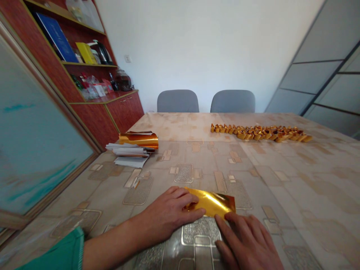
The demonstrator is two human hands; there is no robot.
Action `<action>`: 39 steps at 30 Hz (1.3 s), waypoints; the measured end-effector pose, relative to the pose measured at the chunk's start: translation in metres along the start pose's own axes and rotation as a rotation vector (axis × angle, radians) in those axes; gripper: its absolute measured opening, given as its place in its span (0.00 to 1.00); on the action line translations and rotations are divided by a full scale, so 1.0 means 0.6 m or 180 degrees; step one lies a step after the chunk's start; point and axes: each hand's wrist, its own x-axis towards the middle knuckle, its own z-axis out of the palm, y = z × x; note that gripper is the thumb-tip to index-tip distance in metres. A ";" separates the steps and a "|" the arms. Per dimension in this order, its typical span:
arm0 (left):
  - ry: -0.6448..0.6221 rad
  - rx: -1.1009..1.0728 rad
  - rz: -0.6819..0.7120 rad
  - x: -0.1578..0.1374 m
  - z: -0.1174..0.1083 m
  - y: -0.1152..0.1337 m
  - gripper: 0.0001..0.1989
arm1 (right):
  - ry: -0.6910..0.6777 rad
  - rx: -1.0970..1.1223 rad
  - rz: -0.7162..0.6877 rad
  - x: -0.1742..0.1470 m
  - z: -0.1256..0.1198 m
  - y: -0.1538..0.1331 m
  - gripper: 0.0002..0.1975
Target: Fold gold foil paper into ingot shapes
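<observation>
A shiny gold foil paper lies on the patterned tablecloth in front of me, its right end slightly raised and darker. My left hand grips its left end, with curled fingers over the paper and the thumb along the near edge. At the near right corner, the fingertips of my right hand touch the paper. The right thumb is apart from these fingers, below the edge. What lies beneath the left fingers is hidden.
Left on the table is a stack of gold and white sheets, partly curled. Many folded gold paper pieces lie in rows at the far right. Two grey chairs stand behind the table; a red shelf cabinet is at the left.
</observation>
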 end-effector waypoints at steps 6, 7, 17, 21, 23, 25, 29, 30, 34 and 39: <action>-0.0014 0.0051 0.0012 -0.027 -0.007 -0.002 0.16 | -0.0107 0.0097 0.0100 -0.007 -0.002 0.014 0.17; 0.0046 0.0011 -0.0077 -0.033 -0.005 -0.001 0.15 | -0.0110 0.0153 0.0132 -0.006 -0.001 0.014 0.17; 0.0238 -0.0374 -0.0400 -0.054 -0.001 0.064 0.13 | 0.0115 0.0654 0.0225 0.004 -0.019 0.014 0.15; 0.0077 -0.0260 -0.0211 -0.025 0.000 0.041 0.11 | 0.0070 0.0581 0.0370 0.026 -0.010 -0.002 0.17; 0.0039 -0.0077 -0.0086 -0.010 -0.003 0.028 0.09 | 0.0023 0.0477 0.0410 0.035 -0.006 -0.003 0.18; 0.0021 0.0201 0.0029 0.000 -0.005 0.022 0.07 | -0.0005 0.0403 0.0418 0.039 -0.004 -0.001 0.19; 0.0075 0.0458 0.0085 0.004 0.000 0.027 0.08 | 0.0037 0.0463 0.0498 0.043 0.003 -0.009 0.18; 0.0100 0.0396 0.0041 0.003 0.003 0.029 0.07 | 0.0061 0.0512 0.0513 0.045 0.006 -0.017 0.17; 0.0189 -0.0050 -0.0240 -0.007 0.010 0.035 0.06 | 0.0089 0.0639 0.0496 0.056 0.027 -0.052 0.15; 0.0182 -0.0714 -0.0409 -0.018 -0.001 0.027 0.12 | 0.0136 0.0491 0.0516 0.060 0.040 -0.066 0.14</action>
